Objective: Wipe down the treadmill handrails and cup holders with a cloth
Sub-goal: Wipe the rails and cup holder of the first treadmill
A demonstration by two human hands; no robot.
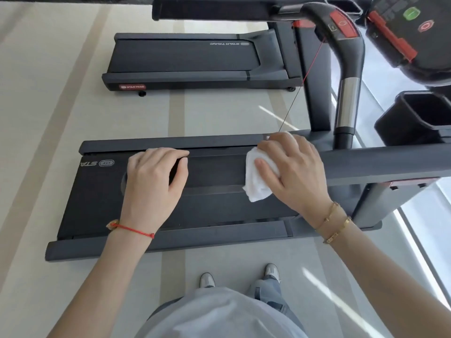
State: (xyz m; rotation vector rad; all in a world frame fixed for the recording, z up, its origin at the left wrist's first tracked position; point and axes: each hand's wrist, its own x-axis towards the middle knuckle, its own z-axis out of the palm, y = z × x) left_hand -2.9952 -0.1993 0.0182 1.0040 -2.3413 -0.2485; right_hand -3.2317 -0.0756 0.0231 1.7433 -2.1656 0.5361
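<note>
I stand beside a dark grey treadmill and look down on its near handrail (378, 164), which runs from the right edge to the left across the belt (102, 198). My right hand (295, 174) holds a bunched white cloth (258, 184) against the rail, fingers curled over the rail's top. My left hand (151, 181) grips the rail's free end, fingers wrapped over it. A black cup holder (419, 115) sits at the right by the console (410, 23). A second cup holder (346, 6) shows at the top.
The curved front handlebar (346, 69) with a red stop button and a silver grip rises behind my right hand. A thin red safety cord (310, 67) hangs from it. A second treadmill (195, 59) stands beyond on the pale floor. My shoes (207, 279) are near the deck's edge.
</note>
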